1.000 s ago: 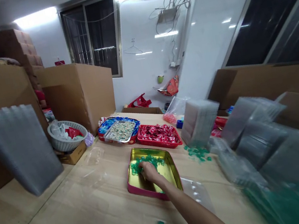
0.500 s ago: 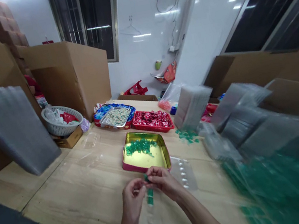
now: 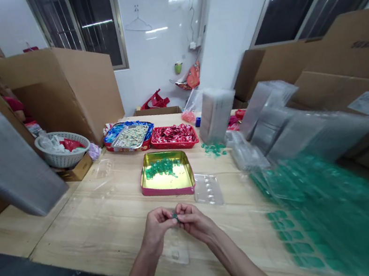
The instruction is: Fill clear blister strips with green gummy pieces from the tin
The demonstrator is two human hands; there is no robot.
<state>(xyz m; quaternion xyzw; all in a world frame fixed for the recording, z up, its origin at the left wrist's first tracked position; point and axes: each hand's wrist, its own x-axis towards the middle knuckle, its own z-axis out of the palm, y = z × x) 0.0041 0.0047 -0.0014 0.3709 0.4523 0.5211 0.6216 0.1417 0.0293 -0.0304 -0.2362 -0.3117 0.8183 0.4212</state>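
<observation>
My left hand (image 3: 156,228) and my right hand (image 3: 192,221) meet over the table, fingertips pinched together around a small green piece (image 3: 174,215). Fingers cover most of that piece. Under them lies a clear plastic blister strip (image 3: 179,254), its far part hidden by the hands. Just beyond the hands stands a gold-lined tin (image 3: 183,183) with a pink outer wall, holding a heap of small green translucent pieces (image 3: 161,167). To its right, a clear molded plastic tray (image 3: 208,190) lies flat against the tin's side.
Behind the tin are a red basket of red packets (image 3: 174,136) and a silver tray of pale pieces (image 3: 130,138). Green-filled plastic trays (image 3: 311,210) pile up at right, near stacked clear trays (image 3: 217,113). At left are a white basket (image 3: 63,150) and a tall plastic stack (image 3: 9,159).
The view has swung right. My hands have drawn back from the tin toward me, still pinched together. The green squares seen below them before are now out of sight.
</observation>
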